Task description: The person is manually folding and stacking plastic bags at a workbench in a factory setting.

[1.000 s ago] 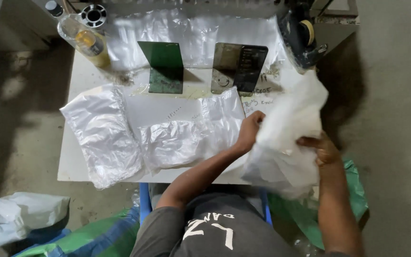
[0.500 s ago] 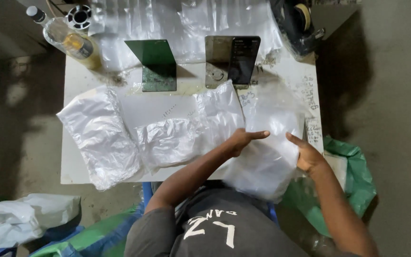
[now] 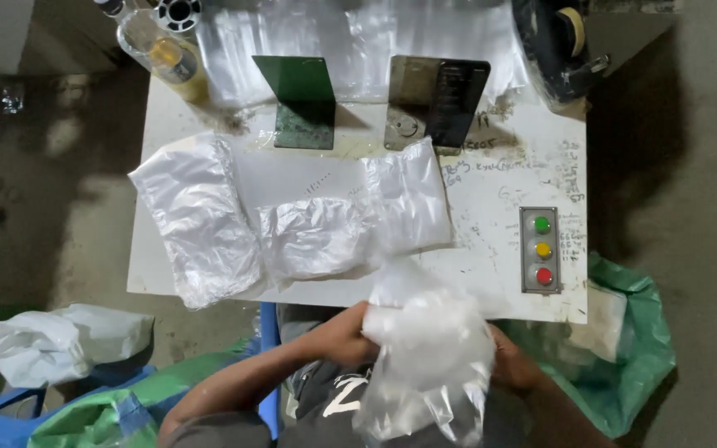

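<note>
Clear plastic bag now pulled off table down to lap, lower centre; earlier spread on table edge. Left hand clenches bag's left edge; right hand grips right side. Beyond, white table bears flattened bags; button box right.

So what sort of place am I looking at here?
Likely a small packing workstation in a workshop: a white table with a three-button control box, two upright metal plates, and piles of clear plastic bags. Both hands hold a plastic bag.
</note>
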